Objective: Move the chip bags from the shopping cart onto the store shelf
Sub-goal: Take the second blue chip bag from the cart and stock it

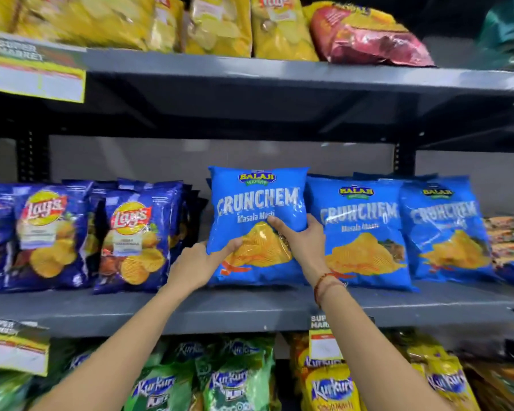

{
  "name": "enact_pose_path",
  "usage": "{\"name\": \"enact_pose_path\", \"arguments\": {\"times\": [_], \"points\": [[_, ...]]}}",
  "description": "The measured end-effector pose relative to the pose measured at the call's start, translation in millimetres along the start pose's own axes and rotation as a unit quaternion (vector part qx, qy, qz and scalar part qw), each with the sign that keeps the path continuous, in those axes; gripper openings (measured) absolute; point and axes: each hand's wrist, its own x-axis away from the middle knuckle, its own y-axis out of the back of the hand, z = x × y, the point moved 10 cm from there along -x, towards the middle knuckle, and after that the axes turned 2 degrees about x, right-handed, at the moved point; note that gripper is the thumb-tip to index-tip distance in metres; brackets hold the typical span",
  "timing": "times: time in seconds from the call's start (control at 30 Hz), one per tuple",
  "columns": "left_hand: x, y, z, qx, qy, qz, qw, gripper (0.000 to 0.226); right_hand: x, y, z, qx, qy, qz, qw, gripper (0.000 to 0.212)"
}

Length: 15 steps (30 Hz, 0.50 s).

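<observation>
A light blue Crunchem chip bag (257, 200) stands upright on the grey middle shelf (250, 310). My left hand (196, 262) grips its lower left edge, thumb on the front. My right hand (297, 238) grips its right side, fingers across the front. Two more light blue Crunchem bags (362, 232) (445, 229) stand just to the right, the nearer one touching the held bag. The shopping cart is not in view.
Dark blue Lay's bags (134, 235) fill the shelf's left part, with a narrow gap beside the held bag. Yellow and red bags (365, 37) lie on the upper shelf. Green and yellow Kurkure bags (235, 381) sit below. Price tags (36, 75) hang from the shelf edges.
</observation>
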Motion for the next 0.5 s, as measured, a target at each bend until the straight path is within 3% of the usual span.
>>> {"name": "enact_pose_path", "arguments": {"times": [0.1, 0.27, 0.4, 0.5], "points": [[-6.8, -6.5, 16.0, -0.023, 0.025, -0.001, 0.999, 0.097, 2.0, -10.9, -11.4, 0.022, -0.019, 0.008, 1.000, 0.055], [-5.5, -15.5, 25.8, -0.013, 0.046, -0.006, 0.999, 0.082, 2.6, -15.2, -29.1, 0.072, -0.025, -0.002, 0.997, 0.048], [-2.3, -17.7, 25.2, -0.021, 0.045, 0.013, 0.999, 0.086, 7.2, -18.9, -26.0, 0.136, 0.016, -0.022, 0.990, 0.068], [4.6, -7.9, 15.7, 0.038, 0.000, 0.001, 0.999, 0.088, 21.8, -20.3, -7.9, 0.214, 0.077, -0.062, 0.972, 0.078]]}}
